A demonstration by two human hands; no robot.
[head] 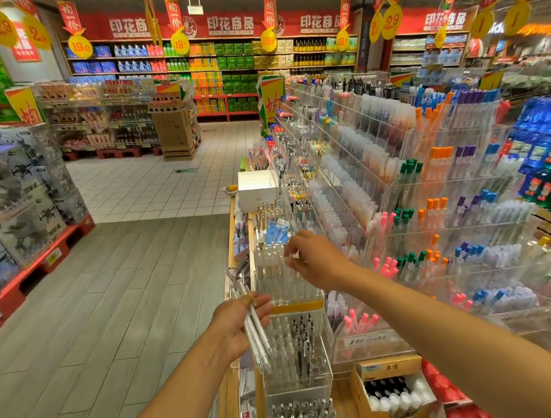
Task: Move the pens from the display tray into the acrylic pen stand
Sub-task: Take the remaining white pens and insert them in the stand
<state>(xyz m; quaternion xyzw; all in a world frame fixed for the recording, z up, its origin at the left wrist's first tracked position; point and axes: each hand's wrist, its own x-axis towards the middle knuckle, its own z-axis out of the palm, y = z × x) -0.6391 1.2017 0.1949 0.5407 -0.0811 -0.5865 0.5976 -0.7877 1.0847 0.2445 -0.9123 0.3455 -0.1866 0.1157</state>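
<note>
A bundle of clear pens (254, 327) lies across the palm of the left hand (240, 325), gripped by thumb and curled fingers, held just left of the clear acrylic stand (287, 273). The stand is upright on the shelf counter and holds rows of clear pens standing on end. The right hand (313, 260) is above the stand's right side, fingertips pinched together on what appears to be one clear pen at the stand's top; the object itself is blurred. Directly below, a second clear box (293, 348) holds clear and dark pens. A cardboard box (392, 386) to its right contains black and white capped items. Tiered acrylic racks (430, 198) on the right hold coloured pens in separate compartments.
</note>
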